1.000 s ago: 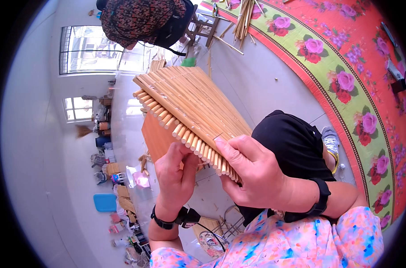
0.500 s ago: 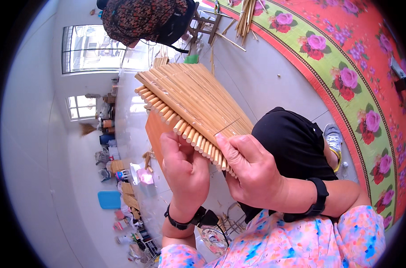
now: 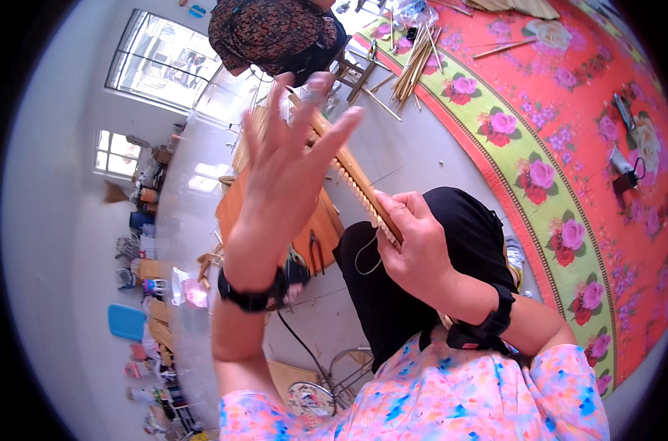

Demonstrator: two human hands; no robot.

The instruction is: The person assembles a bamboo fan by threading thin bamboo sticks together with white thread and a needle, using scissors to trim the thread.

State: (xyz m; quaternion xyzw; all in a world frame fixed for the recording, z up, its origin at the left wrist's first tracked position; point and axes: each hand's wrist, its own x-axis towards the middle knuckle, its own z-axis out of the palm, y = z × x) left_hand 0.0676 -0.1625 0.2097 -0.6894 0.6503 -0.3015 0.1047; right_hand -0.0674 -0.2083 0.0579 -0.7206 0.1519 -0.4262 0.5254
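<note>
Stick panel (image 3: 357, 180): one, crossing the brown board (image 3: 329, 222) in my view. Right hand (image 3: 418, 234): pinching panel's near end, right of board. Left hand (image 3: 281, 176): before board, fingers spread; contact, I cannot tell. Step, I judge: steadying panel; next calls for left fingers gathering at its edge.

No text, label, number or sign can be read. Any print on the small items (image 3: 154, 287) left of the orange-brown board (image 3: 324, 219) is too small to be made out; on the black wristbands (image 3: 246, 298) below the board, no lettering can be resolved either.
</note>
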